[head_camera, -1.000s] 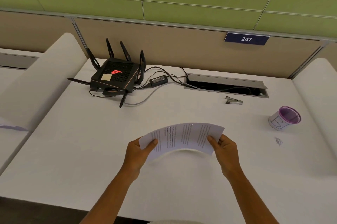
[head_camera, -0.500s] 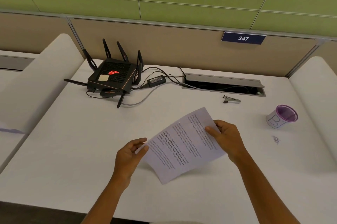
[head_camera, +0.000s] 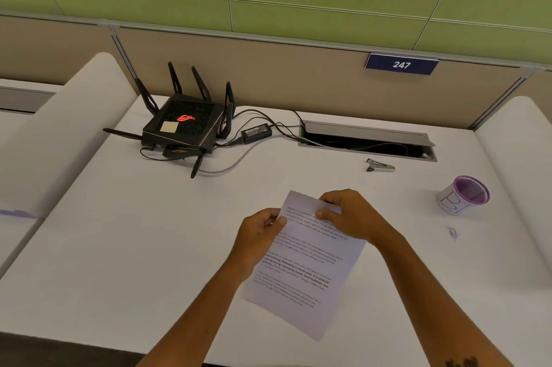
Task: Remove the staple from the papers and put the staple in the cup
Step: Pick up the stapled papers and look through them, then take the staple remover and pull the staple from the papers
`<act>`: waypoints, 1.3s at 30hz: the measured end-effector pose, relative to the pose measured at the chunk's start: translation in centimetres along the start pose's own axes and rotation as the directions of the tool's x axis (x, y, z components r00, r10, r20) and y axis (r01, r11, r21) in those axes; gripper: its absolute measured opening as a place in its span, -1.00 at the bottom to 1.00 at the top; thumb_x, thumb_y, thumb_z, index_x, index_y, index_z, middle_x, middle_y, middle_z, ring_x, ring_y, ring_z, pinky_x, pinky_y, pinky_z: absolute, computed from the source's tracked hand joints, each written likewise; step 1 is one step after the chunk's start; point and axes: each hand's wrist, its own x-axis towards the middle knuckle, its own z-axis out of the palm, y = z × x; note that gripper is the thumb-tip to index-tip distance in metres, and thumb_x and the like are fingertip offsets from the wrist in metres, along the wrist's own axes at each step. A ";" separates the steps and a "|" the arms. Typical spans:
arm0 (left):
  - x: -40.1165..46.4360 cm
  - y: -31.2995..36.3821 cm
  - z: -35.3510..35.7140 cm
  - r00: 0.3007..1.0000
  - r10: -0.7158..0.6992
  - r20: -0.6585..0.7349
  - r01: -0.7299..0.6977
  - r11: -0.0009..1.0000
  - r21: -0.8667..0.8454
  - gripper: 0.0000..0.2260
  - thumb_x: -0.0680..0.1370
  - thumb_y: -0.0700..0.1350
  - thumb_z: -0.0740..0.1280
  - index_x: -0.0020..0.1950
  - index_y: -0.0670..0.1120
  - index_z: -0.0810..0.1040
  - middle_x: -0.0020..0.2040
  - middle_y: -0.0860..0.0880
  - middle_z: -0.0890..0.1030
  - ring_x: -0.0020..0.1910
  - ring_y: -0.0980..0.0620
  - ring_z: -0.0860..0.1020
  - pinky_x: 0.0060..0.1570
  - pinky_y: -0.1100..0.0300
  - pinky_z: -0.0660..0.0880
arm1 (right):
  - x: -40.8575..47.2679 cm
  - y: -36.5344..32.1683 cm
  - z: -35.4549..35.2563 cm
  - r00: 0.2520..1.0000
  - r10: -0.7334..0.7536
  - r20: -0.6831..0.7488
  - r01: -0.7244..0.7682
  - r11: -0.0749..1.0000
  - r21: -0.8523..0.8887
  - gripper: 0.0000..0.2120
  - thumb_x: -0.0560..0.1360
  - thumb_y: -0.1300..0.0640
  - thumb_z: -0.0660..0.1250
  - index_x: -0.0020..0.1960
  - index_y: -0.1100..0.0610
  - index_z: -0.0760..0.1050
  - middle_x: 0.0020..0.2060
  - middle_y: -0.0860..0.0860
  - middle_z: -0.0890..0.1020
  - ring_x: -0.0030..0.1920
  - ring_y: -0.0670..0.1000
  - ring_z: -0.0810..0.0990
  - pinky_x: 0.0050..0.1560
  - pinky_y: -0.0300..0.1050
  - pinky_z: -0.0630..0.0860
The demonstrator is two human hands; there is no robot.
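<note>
The papers [head_camera: 301, 265] are thin white sheets printed with small black text in paragraphs, a few lines in bold; they are held above the smooth matte white table [head_camera: 125, 247], tilted so their long side runs from upper left to lower right. The left hand [head_camera: 259, 233] pinches the left edge near the top, thumb on the printed face. The right hand [head_camera: 349, 217] grips the top edge, fingers curled over it and covering the upper right corner. The staple itself is too small to make out — it may lie under the fingers at the top.

The cup [head_camera: 462, 195] stands well to the right of the papers, near the table's right side. It is a short round paper cup, white outside with dark pen marks, with a purple rim and purple inside; nothing can be made out in it. Just in front of it a small crumpled scrap [head_camera: 453, 232] lies on the table.

Behind the papers a small metal staple remover [head_camera: 380, 166] — grey, wedge-shaped, shiny — lies just in front of a long rectangular cable slot [head_camera: 367, 141] with a grey metal flap raised; dark cables show inside it. To the left sits a black angular router [head_camera: 185, 127] with stiff antennas, a red glowing logo and a pale yellow sticky note on top, beside a black power brick [head_camera: 256, 131] and looping cables. A blue sign reading 247 [head_camera: 401, 64] hangs on the tan partition.
</note>
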 end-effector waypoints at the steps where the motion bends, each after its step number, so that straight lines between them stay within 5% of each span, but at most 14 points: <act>1: 0.2 0.1 0.3 1.000 -0.001 -0.011 0.000 1.000 -0.016 -0.83 0.66 0.03 0.39 0.21 0.04 0.68 0.05 0.06 0.79 0.00 0.01 0.77 -0.04 0.12 0.73 | 0.2 0.1 0.2 1.000 -0.005 0.009 0.005 1.000 -0.006 -0.94 0.60 0.05 0.44 0.06 -0.01 0.67 -0.08 -0.11 0.70 -0.11 -0.11 0.68 -0.03 -0.09 0.66; 12: 2.8 -1.1 2.3 0.991 -0.064 -0.119 0.058 0.997 -0.051 -0.85 0.68 0.08 0.35 0.10 0.09 0.70 -0.03 0.07 0.78 -0.08 -0.03 0.76 -0.08 0.08 0.74 | 1.8 2.2 1.1 1.000 0.011 0.025 -0.011 1.000 0.007 -0.88 0.60 0.04 0.44 0.10 0.03 0.69 -0.05 -0.08 0.73 -0.07 -0.05 0.69 0.03 0.03 0.68; 17: 4.6 -1.9 2.9 0.984 -0.027 -0.174 0.032 0.999 0.025 -0.85 0.69 0.08 0.33 0.06 0.13 0.70 -0.08 0.16 0.76 -0.13 0.09 0.73 -0.24 0.26 0.66 | 3.3 4.7 0.4 0.994 0.111 0.015 -0.112 0.979 0.169 -0.84 0.55 -0.12 0.46 0.05 -0.09 0.70 -0.10 -0.18 0.76 -0.09 -0.15 0.72 -0.09 -0.29 0.64; 20: 5.6 -2.6 2.9 0.979 -0.005 -0.204 0.019 0.998 0.066 -0.86 0.69 0.04 0.34 0.07 0.14 0.71 -0.07 0.19 0.76 -0.08 0.14 0.72 -0.18 0.27 0.67 | 5.0 7.8 -0.6 0.958 0.243 -0.154 -0.190 0.936 0.295 -0.89 0.53 0.05 0.52 0.06 -0.01 0.71 -0.13 -0.12 0.78 -0.11 -0.10 0.74 -0.06 -0.27 0.62; 23: 6.8 -3.6 2.8 0.975 -0.019 -0.221 0.040 0.995 0.091 -0.84 0.69 0.00 0.35 0.13 0.08 0.73 -0.05 0.15 0.77 -0.06 0.12 0.73 -0.10 0.22 0.69 | 6.9 11.7 -2.0 0.888 0.316 -0.334 -0.288 0.949 0.131 -0.75 0.53 0.23 0.51 0.20 0.13 0.66 0.06 0.03 0.74 0.10 0.05 0.68 0.22 -0.03 0.60; 27: 7.6 -4.8 2.4 0.976 -0.038 -0.215 0.069 0.988 0.139 -0.83 0.69 0.00 0.34 0.16 0.05 0.72 -0.01 0.11 0.77 -0.04 0.07 0.73 -0.09 0.20 0.70 | 9.3 15.7 -4.6 0.840 0.362 -0.403 -0.434 0.895 -0.100 -0.48 0.52 0.26 0.52 0.44 0.15 0.49 0.43 0.13 0.52 0.48 0.19 0.42 0.43 0.18 0.46; 33: 8.6 -5.9 2.3 0.980 -0.042 -0.194 0.080 0.978 0.193 -0.79 0.70 -0.04 0.33 0.24 -0.03 0.72 0.05 0.07 0.77 0.03 0.04 0.73 0.07 0.09 0.71 | 12.4 18.8 -7.2 0.833 0.432 -0.346 -0.513 0.837 -0.189 -0.33 0.58 0.19 0.47 0.61 0.11 0.28 0.61 0.13 0.30 0.61 0.20 0.26 0.54 0.22 0.33; 39: 9.2 -6.2 2.0 0.981 -0.055 -0.186 0.093 0.975 0.202 -0.78 0.70 -0.06 0.33 0.25 -0.05 0.71 0.06 0.04 0.77 0.04 0.02 0.73 0.09 0.06 0.70 | 14.0 20.0 -7.4 0.856 0.426 -0.293 -0.498 0.831 -0.248 -0.46 0.64 0.15 0.38 0.59 0.11 0.34 0.55 0.12 0.38 0.56 0.19 0.31 0.51 0.22 0.35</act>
